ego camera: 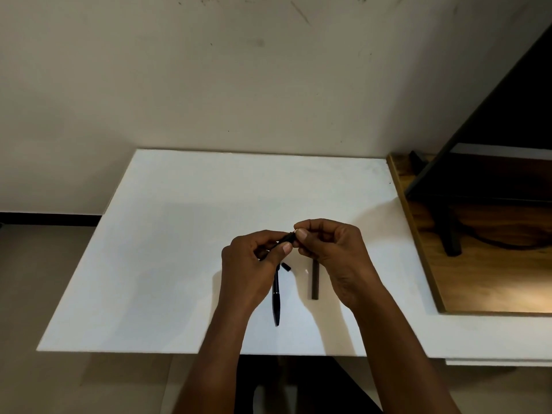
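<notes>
Dim room, soft shadows, wide-angle bowing

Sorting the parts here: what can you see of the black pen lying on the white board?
The black pen is slim and glossy, plastic by its look, with a thin pale ring around its middle. It lies flat on the white board, tapered end nearest the person. The left hand hides its far end.

- Pen (276,297) lying on the surface (149,264).
- Cap (286,267) just right of the pen's far end.
- Tube (314,280) further right of the pen, apart.
</notes>
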Action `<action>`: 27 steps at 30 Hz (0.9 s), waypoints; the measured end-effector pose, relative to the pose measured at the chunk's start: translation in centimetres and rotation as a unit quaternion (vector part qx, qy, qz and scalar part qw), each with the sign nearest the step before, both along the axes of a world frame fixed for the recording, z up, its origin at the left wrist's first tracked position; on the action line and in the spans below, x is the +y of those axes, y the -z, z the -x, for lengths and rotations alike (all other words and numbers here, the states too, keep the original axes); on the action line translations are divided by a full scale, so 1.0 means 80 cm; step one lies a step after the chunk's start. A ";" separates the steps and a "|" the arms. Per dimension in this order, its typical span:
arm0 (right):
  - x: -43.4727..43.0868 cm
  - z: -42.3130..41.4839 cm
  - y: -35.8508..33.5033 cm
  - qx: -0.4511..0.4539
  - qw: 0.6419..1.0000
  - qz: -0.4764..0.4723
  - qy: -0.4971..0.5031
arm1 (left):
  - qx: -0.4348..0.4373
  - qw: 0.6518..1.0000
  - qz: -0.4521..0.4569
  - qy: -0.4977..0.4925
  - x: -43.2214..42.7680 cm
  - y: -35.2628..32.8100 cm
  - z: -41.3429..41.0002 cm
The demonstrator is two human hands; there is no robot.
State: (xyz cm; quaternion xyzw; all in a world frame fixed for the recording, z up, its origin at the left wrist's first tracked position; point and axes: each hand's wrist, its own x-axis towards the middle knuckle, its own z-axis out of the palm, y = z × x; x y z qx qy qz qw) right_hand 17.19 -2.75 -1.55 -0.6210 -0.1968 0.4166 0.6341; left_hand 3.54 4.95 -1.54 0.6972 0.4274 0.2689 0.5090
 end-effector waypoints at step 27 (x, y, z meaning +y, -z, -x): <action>0.001 0.014 -0.002 -0.018 0.999 -0.010 0.026 | -0.013 0.997 0.065 -0.036 -0.002 0.000 0.000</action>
